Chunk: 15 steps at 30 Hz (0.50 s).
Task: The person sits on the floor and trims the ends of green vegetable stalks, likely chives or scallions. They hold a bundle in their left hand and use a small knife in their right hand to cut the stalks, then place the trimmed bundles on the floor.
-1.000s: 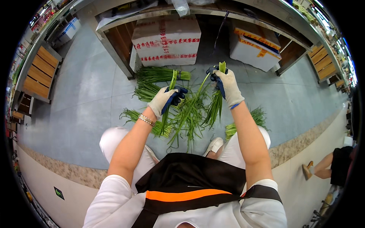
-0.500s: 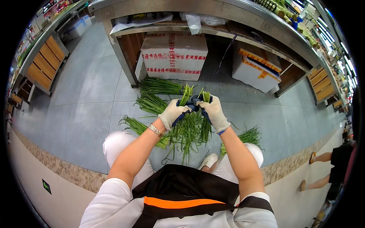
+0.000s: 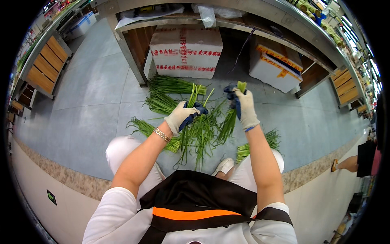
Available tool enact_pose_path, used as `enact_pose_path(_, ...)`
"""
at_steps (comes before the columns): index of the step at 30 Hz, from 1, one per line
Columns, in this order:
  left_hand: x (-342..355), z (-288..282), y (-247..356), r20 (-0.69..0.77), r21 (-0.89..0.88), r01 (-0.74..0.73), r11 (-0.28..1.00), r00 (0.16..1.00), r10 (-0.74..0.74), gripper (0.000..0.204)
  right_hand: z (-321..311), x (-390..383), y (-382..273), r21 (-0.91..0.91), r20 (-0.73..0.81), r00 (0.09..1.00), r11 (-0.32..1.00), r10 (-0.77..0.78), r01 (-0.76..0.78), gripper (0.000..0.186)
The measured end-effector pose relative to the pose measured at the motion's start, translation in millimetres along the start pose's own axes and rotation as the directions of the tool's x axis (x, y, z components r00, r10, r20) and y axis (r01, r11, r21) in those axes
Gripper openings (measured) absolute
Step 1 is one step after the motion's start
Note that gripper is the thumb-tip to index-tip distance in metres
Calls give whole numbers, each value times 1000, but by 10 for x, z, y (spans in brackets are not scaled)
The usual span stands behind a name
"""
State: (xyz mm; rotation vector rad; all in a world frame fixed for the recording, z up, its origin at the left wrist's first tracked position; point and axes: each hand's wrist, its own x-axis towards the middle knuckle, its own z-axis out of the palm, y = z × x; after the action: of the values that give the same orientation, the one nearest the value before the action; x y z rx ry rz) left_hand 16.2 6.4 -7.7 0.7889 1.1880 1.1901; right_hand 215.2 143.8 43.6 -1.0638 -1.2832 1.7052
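Note:
My left hand [image 3: 183, 116], in a white glove with a dark blue palm, is closed around several long green chive-like stalks [image 3: 193, 95] that stand up past my fingers and hang down below. To its right my right hand [image 3: 243, 105], gloved alike, grips another green bunch [image 3: 228, 127], pale ends up, leaves hanging. On the grey floor between my knees lie loose tangled leaves [image 3: 205, 140]. Beyond and left of them are tied and loose bunches [image 3: 164, 83], with another bunch [image 3: 146, 128] at the front left and one [image 3: 268, 142] beside my right knee.
A metal-and-wood counter [image 3: 134, 24] stands ahead, with a white foam box [image 3: 185, 53] and a second one [image 3: 271, 67] beneath. Wooden-slatted units [image 3: 44, 65] flank the floor [image 3: 93, 122]. A passer-by's leg [image 3: 347, 162] shows at the right edge. A black apron [image 3: 191, 191] covers my lap.
My hands, apart a second ago, met half a second ago over the pile and have since parted; my right hand moved up and right with its bunch. The passer-by shifted rightward.

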Motion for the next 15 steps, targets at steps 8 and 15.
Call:
enact_pose_path(8, -48, 192, 71, 69, -36, 43, 998, 997, -40, 26, 172, -60, 300, 42, 281, 959, 999, -35, 25, 13)
enact_pose_path(15, -25, 37, 85, 223, -162, 91, 983, 973, -53, 24, 64, 76, 306, 168, 233, 963, 981, -134, 96, 23)
